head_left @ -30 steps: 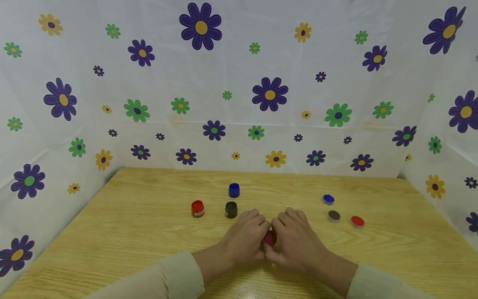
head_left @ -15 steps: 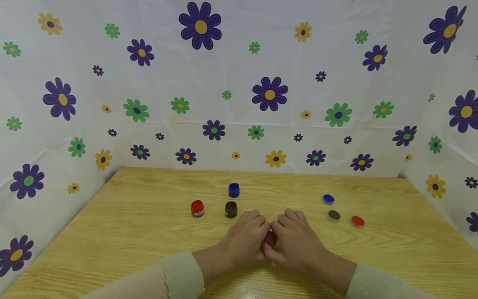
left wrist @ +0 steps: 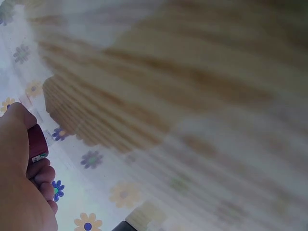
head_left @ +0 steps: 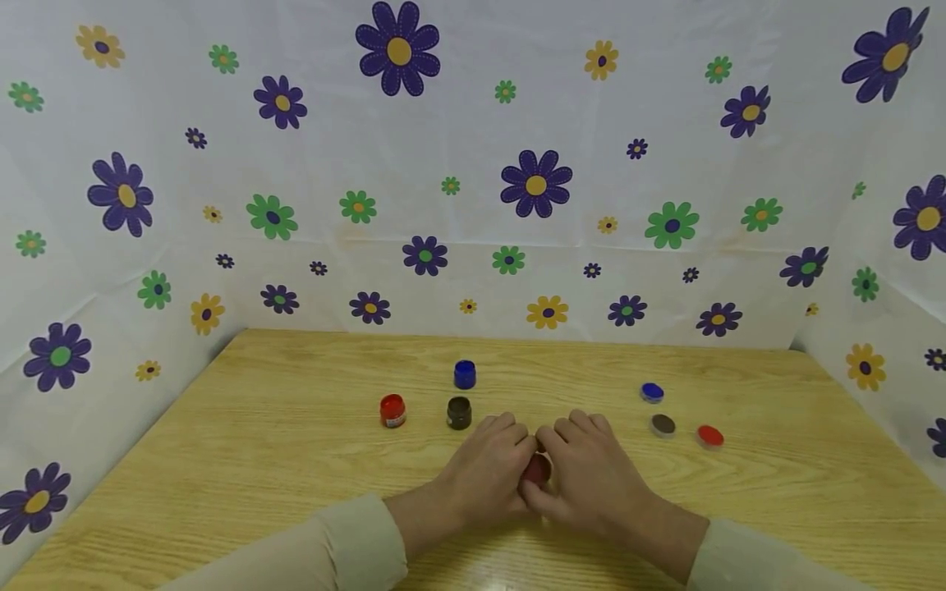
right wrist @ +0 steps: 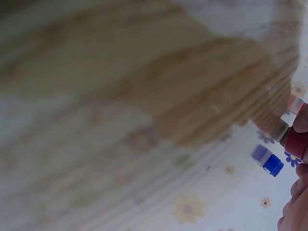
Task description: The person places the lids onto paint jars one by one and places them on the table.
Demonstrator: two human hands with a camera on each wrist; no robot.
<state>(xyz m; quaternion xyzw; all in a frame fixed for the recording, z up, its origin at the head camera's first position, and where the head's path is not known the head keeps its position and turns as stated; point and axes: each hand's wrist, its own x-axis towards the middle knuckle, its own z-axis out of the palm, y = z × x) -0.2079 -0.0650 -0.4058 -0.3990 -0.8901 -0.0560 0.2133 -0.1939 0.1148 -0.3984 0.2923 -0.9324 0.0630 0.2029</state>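
Observation:
Between my two hands is a small dark red paint jar [head_left: 537, 469], mostly covered by fingers in the head view. My left hand [head_left: 484, 472] grips it from the left; the left wrist view shows curled fingers and the dark red jar [left wrist: 37, 143] with a small label. From the right, my right hand [head_left: 591, 468] holds its upper part, thumb and fingers bent around it. Ahead and to the left stand an open black paint jar [head_left: 459, 414], an open blue paint jar [head_left: 465, 374] and an open red paint jar [head_left: 392, 410].
On the right of the wooden table [head_left: 296, 476] lie a blue lid [head_left: 652, 392], a dark grey lid [head_left: 663, 424] and a red lid [head_left: 710, 436], apart from each other. A flower-printed white cloth [head_left: 473, 139] rises behind the table and along both sides.
Both hands stay around the dark red jar. The right hand's knuckles have shifted very slightly to the right, and a little more of the jar's top shows. The other jars and lids stay put.

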